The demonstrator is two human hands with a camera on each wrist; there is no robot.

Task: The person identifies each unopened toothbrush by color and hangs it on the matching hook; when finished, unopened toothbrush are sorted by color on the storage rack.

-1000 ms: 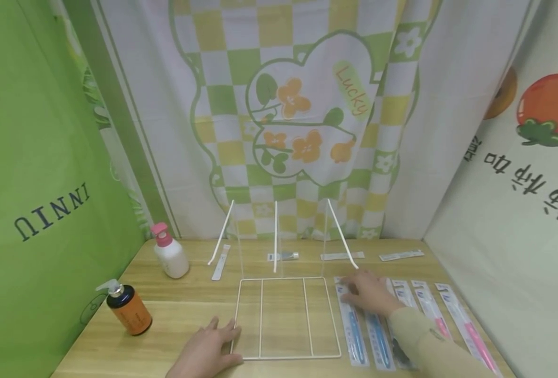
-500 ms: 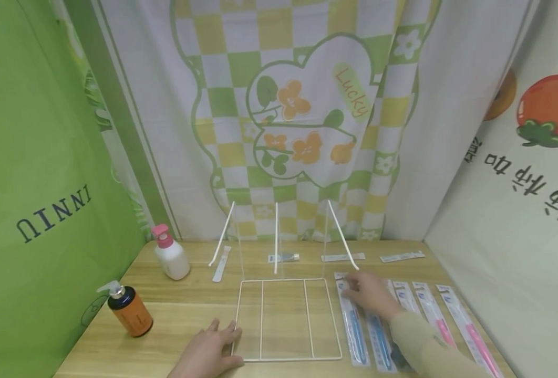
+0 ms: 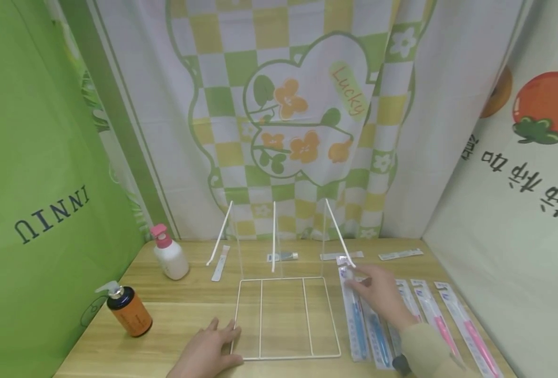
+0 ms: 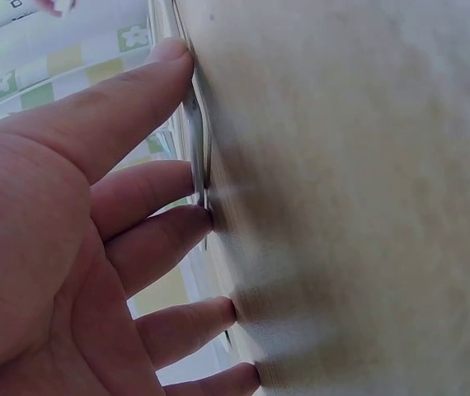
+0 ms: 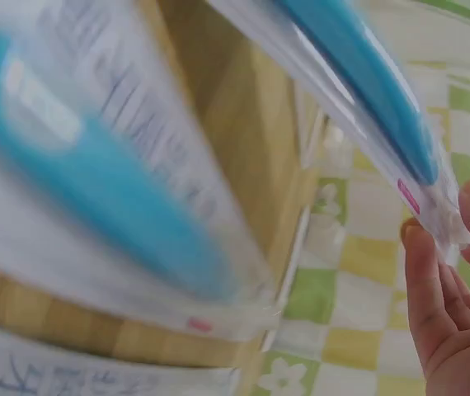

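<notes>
My right hand [image 3: 384,295] pinches the top end of a packaged blue toothbrush [image 3: 356,321], the leftmost in a row at the right. In the right wrist view, the thumb and fingers hold the end of its clear wrapper [image 5: 443,216], which is lifted off the table. A white wire rack [image 3: 286,358] with three prongs stands mid-table. Beside its left edge my left hand [image 3: 205,348] rests with fingers spread. The left wrist view has those fingertips [image 4: 218,312] on the wood and the thumb against the rack's wire [image 4: 195,148].
More packaged toothbrushes, one blue [image 3: 379,341] and several with pink handles [image 3: 477,338], lie at the right. An orange pump bottle [image 3: 132,315] and a white pump bottle [image 3: 172,260] stand left. A small tube [image 3: 283,256] and several slim packets [image 3: 401,254] lie at the back.
My right hand has raised the near-left blue toothbrush's top end and shifted it slightly away and to the right. The left hand has stayed beside the rack.
</notes>
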